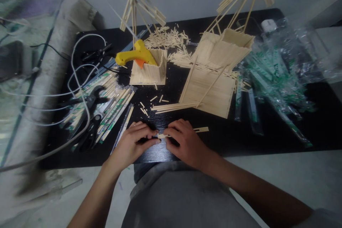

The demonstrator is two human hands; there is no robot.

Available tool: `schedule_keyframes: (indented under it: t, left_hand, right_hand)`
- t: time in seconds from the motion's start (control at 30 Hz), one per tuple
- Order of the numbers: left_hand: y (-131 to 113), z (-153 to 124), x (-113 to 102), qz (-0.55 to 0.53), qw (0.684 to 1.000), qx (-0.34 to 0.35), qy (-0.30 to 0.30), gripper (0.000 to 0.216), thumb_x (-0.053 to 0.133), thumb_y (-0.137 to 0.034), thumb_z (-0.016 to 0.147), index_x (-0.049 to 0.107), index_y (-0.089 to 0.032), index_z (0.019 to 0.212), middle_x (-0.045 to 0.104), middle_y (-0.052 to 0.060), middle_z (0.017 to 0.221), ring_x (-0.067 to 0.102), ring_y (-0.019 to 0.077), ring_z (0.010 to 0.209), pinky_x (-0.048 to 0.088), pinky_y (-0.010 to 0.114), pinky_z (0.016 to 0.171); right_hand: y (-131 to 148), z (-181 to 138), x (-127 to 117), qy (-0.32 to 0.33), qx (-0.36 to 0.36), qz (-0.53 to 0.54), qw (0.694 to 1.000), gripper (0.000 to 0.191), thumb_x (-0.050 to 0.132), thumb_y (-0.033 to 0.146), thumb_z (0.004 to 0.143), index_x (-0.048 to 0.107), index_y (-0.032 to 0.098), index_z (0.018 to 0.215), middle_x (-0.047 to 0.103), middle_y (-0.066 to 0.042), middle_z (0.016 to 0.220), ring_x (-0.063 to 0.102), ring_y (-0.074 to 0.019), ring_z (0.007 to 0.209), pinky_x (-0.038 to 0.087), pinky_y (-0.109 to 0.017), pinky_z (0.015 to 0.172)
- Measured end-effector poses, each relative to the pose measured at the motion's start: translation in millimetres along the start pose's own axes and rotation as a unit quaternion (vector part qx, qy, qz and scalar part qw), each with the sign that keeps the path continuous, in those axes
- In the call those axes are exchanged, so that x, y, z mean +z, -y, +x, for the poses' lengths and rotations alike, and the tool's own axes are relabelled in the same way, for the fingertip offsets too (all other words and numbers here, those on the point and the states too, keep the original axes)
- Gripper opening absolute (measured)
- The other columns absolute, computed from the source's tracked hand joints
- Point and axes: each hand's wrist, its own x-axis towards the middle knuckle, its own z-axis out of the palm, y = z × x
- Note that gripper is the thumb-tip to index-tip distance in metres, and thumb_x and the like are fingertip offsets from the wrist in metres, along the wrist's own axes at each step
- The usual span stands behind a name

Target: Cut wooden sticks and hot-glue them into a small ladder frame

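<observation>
Near the table's front edge, a few thin wooden sticks point(202, 129) lie crosswise, joined together. My right hand point(188, 146) is closed over them, its fingertips and thumb gripping them close to their left end. Facing it, my left hand point(136, 138) pinches thumb and forefinger at that left end, where a short cross piece point(159, 136) shows; most of the pinch is hidden. Just beyond my hands lie several loose long sticks point(171, 107) and short cut bits point(143, 109). A flat panel of sticks point(211, 91) rests behind, to the right.
A yellow glue gun point(136, 55) leans in a small stick-built box point(160, 69). A larger stick structure point(227, 48) stands back right. Wrapped chopsticks point(117, 114), black-handled scissors point(91, 133) and white cables point(85, 103) lie left. Empty wrappers point(278, 74) pile up right.
</observation>
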Motion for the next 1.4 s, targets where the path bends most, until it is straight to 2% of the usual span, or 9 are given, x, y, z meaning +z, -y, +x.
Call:
schedule_keyframes:
  t: [0.5, 1.4]
  left_hand:
    - [0.1, -1.9, 0.4, -0.001, 1.000, -0.003, 0.000, 0.017, 0.079, -0.031, 0.092, 0.065, -0.022, 0.089, 0.065, -0.004, 0.080, 0.058, 0.0144, 0.078, 0.042, 0.030, 0.076]
    - [-0.6, -1.3, 0.9, 0.007, 1.000, 0.003, 0.002, 0.016, 0.078, -0.032, 0.093, 0.067, -0.022, 0.090, 0.062, -0.005, 0.079, 0.057, 0.0139, 0.077, 0.041, 0.031, 0.075]
  right_hand:
    - [-0.1, -1.0, 1.1, -0.011, -0.009, -0.008, 1.000, 0.009, 0.066, 0.010, 0.094, 0.072, 0.015, 0.097, 0.069, -0.008, 0.096, 0.059, -0.0230, 0.091, 0.044, -0.038, 0.084]
    - [0.0, -1.4, 1.8, -0.012, -0.003, -0.006, 1.000, 0.010, 0.064, 0.011, 0.095, 0.072, 0.016, 0.097, 0.069, -0.008, 0.096, 0.060, -0.0228, 0.092, 0.044, -0.037, 0.085]
